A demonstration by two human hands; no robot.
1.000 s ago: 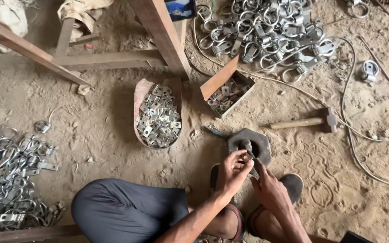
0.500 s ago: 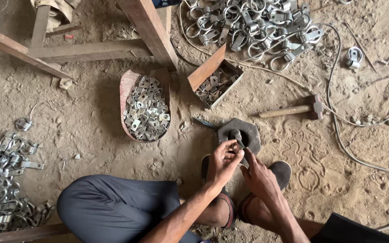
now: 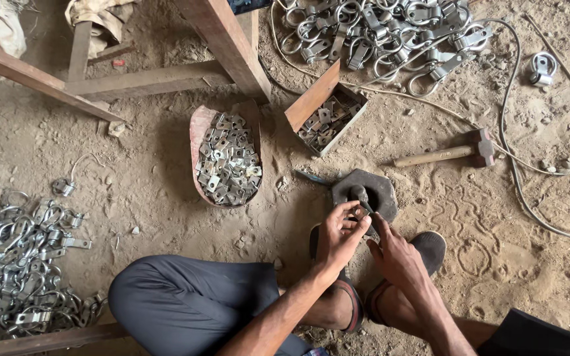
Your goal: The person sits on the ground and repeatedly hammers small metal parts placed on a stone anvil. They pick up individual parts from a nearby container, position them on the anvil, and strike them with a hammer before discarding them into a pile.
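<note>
- Hands meet over a dark, many-sided metal block [image 3: 372, 191] that sits in the sandy floor just ahead of the person's sandalled feet.
- Left hand [image 3: 339, 236] has its fingers curled shut around a small metal piece [image 3: 363, 208], held at the near edge of the block beside the short peg that stands up from it; the piece is mostly hidden, so its shape is hard to make out.
- Right hand [image 3: 396, 256] lies just beside the left, fingers pointing toward the same piece; whether it grips anything cannot be told from this view.
- Hammer [image 3: 444, 154] with a wooden handle lies on the ground to the right of the block, apart from both hands.
- Rusty scoop-shaped tray [image 3: 200, 128] full of small flat metal plates rests to the left of the block.
- Wooden box [image 3: 311, 104] with more small plates stands tilted beyond the block.
- Heap of silvery ring clamps [image 3: 390, 33] lies at the top, another pile [image 3: 21, 264] at the far left.
- Thin cable [image 3: 516, 178] runs across the sand on the right.
</note>
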